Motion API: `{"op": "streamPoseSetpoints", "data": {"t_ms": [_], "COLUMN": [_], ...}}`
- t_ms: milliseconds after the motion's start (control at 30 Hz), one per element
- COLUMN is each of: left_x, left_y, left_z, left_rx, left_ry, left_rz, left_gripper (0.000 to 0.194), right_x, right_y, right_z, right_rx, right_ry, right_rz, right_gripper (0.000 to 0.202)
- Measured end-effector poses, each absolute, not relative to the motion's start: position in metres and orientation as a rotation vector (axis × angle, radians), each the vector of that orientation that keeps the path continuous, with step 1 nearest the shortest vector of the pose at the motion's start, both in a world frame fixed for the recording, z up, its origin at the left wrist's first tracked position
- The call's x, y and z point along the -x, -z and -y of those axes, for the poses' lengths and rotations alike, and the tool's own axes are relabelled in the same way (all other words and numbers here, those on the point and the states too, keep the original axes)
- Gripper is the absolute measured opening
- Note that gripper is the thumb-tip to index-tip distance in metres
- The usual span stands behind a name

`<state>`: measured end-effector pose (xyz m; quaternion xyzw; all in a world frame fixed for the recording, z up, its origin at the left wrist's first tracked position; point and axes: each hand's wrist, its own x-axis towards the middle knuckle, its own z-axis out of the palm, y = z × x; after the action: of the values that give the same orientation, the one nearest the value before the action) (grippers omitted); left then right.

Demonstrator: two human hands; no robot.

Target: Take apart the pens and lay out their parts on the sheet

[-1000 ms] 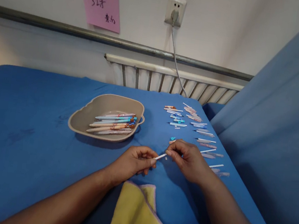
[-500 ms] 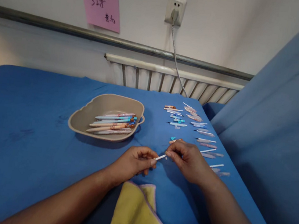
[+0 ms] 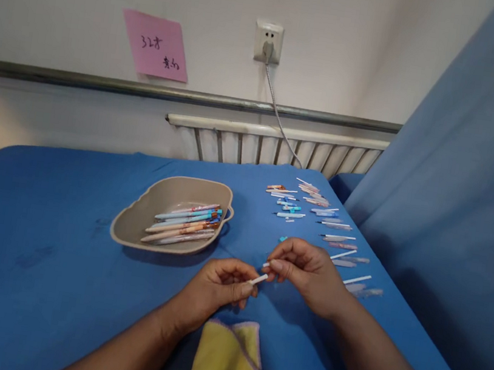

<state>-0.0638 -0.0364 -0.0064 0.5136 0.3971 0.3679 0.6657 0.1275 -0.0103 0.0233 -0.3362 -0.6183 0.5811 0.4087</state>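
My left hand [image 3: 224,287] is closed in a pinch on a thin white tube [image 3: 259,279], its free end pointing up and right. Just above that end, my right hand [image 3: 305,273] pinches a small white piece [image 3: 266,265] between thumb and fingertips, apart from the tube. A teal pen part [image 3: 283,239] peeks out behind my right fingers. Past it lie sorted pen parts, among them a white refill with a dark tip [image 3: 289,215] and a blue barrel [image 3: 326,214]. Beneath my hands lies a folded yellow cloth [image 3: 226,363].
A beige basin [image 3: 134,206] holding several assembled pens [image 3: 186,222] stands left of the parts on the blue-covered table [image 3: 50,304]. A blue curtain [image 3: 446,207] hangs along the right. At the back are a radiator [image 3: 277,133] and a cord [image 3: 280,113] from a wall socket.
The view has tilted up. My right fingertips, before at the tube's end, are now slightly apart from it with the small white piece in them. My left hand still holds the tube.
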Motion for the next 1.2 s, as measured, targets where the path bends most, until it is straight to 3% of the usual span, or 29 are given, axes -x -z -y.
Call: {"op": "streamPoseSetpoints", "data": {"t_ms": [333, 600, 900, 1200], "left_x": [0.065, 0.063, 0.064, 0.058], "left_y": [0.011, 0.010, 0.010, 0.008], "left_z": [0.034, 0.032, 0.033, 0.033], "left_rx": [-1.135, -1.073, -1.057, -1.030], "left_ry": [-0.876, -0.911, -0.906, -0.901], "left_rz": [-0.878, -0.930, -0.909, -0.982], "left_gripper": [0.014, 0.020, 0.023, 0.025], "right_x": [-0.129, -0.116, -0.113, -0.112], "right_y": [-0.007, -0.006, -0.003, -0.005], "right_z": [0.011, 0.006, 0.015, 0.005], "right_rx": [1.067, 0.985, 0.935, 0.949], "right_ry": [-0.960, -1.351, -1.577, -1.537], "right_rz": [2.355, 1.476, 1.742, 1.195], "right_gripper": [0.013, 0.017, 0.020, 0.023]}}
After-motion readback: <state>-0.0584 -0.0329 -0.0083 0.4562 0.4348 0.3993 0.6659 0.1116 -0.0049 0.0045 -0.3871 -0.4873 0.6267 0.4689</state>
